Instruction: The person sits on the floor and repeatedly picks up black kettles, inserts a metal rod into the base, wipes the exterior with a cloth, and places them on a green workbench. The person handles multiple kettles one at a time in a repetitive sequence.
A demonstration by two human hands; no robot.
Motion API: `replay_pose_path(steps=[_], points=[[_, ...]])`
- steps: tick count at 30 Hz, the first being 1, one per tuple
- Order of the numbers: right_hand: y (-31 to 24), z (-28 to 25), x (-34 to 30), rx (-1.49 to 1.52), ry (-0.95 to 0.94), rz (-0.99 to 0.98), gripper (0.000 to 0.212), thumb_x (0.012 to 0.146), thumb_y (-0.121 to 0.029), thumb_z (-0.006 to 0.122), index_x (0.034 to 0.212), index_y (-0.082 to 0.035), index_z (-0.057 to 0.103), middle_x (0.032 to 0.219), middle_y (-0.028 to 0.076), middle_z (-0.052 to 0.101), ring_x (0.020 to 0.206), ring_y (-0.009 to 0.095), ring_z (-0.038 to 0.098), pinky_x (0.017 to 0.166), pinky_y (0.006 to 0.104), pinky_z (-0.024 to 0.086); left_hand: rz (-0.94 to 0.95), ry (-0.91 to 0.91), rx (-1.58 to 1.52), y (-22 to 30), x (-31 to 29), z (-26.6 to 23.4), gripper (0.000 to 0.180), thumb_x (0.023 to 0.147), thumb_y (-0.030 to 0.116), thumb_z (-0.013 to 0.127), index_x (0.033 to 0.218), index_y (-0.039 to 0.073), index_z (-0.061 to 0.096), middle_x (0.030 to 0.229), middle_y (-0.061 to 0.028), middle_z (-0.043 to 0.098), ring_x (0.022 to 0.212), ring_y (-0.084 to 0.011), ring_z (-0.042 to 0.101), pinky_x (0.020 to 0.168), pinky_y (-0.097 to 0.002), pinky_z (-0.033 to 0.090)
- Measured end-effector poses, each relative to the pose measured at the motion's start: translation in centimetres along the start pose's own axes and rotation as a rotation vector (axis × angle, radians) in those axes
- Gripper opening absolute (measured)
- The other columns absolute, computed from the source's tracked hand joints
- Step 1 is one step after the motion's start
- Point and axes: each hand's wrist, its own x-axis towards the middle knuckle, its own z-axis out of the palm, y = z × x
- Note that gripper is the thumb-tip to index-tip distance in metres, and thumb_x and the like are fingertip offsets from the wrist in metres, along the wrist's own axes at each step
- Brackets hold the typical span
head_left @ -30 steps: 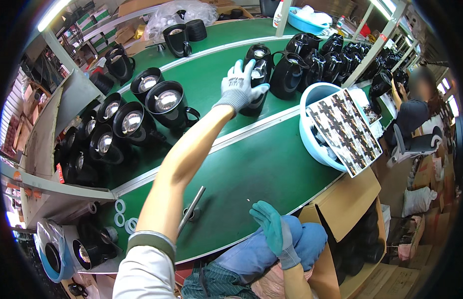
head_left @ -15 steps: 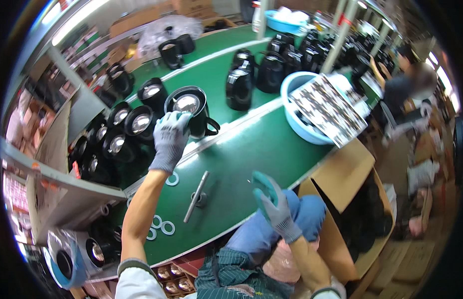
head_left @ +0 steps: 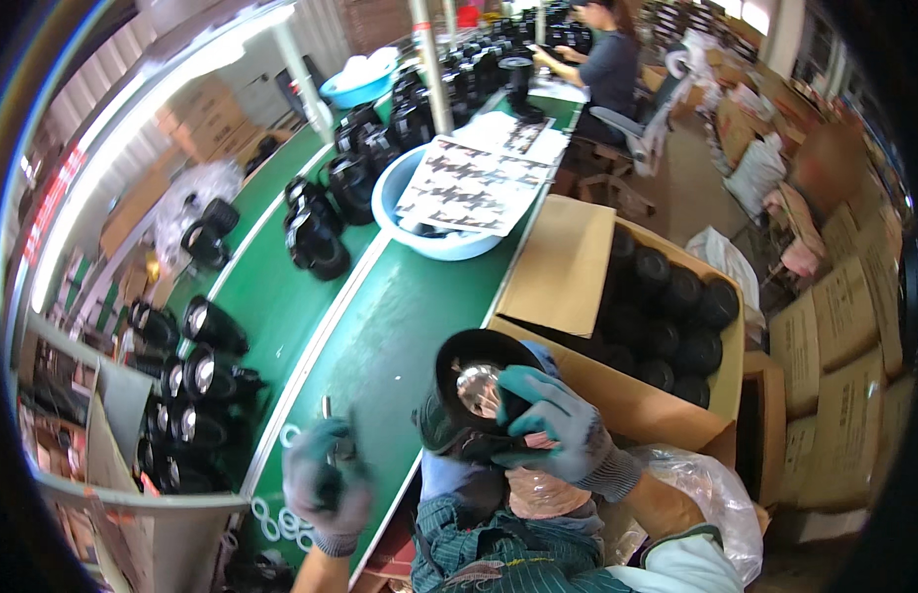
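My right hand (head_left: 568, 430), in a grey glove with teal fingertips, grips the rim of a black cup-shaped vessel (head_left: 447, 420). The vessel is tilted over my lap, its mouth showing a shiny metal inside. My left hand (head_left: 326, 484), gloved alike, is over the green table at the front left and smeared by motion. It covers most of a metal bar tool (head_left: 327, 406), whose tip sticks out past the fingers. Whether the fingers are closed round the bar cannot be made out. Several pale rings (head_left: 271, 529) lie beside that hand.
An open carton (head_left: 578, 371) of black vessels stands to my right. On the green table (head_left: 390, 341) a blue basin (head_left: 444, 247) bears printed sheets (head_left: 474, 183). Black vessels (head_left: 316, 237) stand farther back, others (head_left: 207, 376) at the left. A person (head_left: 612, 64) works at the far end.
The view has swung right. My right hand, formerly free, now holds a black vessel over my lap. My left hand has left the vessel it touched and come down to the bar tool.
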Motion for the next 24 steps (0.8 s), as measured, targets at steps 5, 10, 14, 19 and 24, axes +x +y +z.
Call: replay_pose_path(steps=[5,10,14,19,24], points=[[0.3,-2.0,-5.9,0.334,0.287,0.166,0.044,0.069,-0.027,0.096,0.094,-0.008,0.065,0.144,0.024,0.057,0.133,0.040,0.058,0.108,0.0469,0.049,-0.951,-0.421,-0.857,-7.8,-10.3,7.3,0.048,0.095,0.003,0.060,0.142,-0.005,0.054,0.135,-0.0166,0.064,0.122,-0.0246,0.062,0.107,-0.0387,0.048],[1.1,2.7,-9.3,0.571,0.366,-0.003,0.056,0.076,-0.028,0.088,0.119,-0.006,0.061,0.147,0.026,0.049,0.132,0.045,0.056,0.102,0.0509,0.055,-1.002,-0.861,-0.918,-9.0,-14.6,10.5,0.050,0.096,0.009,0.060,0.144,-0.001,0.053,0.138,-0.0159,0.062,0.125,-0.0241,0.060,0.109,-0.0401,0.046],[0.9,4.0,-10.0,0.493,0.463,-0.059,0.059,0.077,-0.030,0.087,0.124,-0.005,0.060,0.149,0.028,0.045,0.136,0.047,0.051,0.106,0.0544,0.052,-1.086,-0.857,-0.852,-9.0,-14.3,13.5,0.049,0.098,0.011,0.058,0.145,0.000,0.051,0.140,-0.0159,0.060,0.126,-0.0249,0.059,0.110,-0.0414,0.046],[14.7,-1.5,-14.3,0.372,0.292,0.586,0.047,0.093,-0.027,0.070,0.133,-0.007,0.059,0.124,0.016,0.066,0.107,0.034,0.067,0.094,0.0476,0.054,-1.161,-0.813,-0.805,-9.7,-14.6,15.4,0.049,0.100,0.014,0.055,0.147,0.001,0.050,0.142,-0.0161,0.058,0.128,-0.0259,0.058,0.111,-0.0431,0.046],[40.3,-11.1,-26.4,-0.681,0.718,1.956,0.133,0.065,-0.088,0.069,0.163,-0.014,0.018,0.158,0.036,0.029,0.143,0.055,0.034,0.114,0.0616,0.033,-1.183,-0.802,-0.845,-11.2,-14.9,17.4,0.050,0.102,0.017,0.052,0.149,0.002,0.048,0.144,-0.0162,0.057,0.129,-0.0269,0.057,0.112,-0.0448,0.045]])
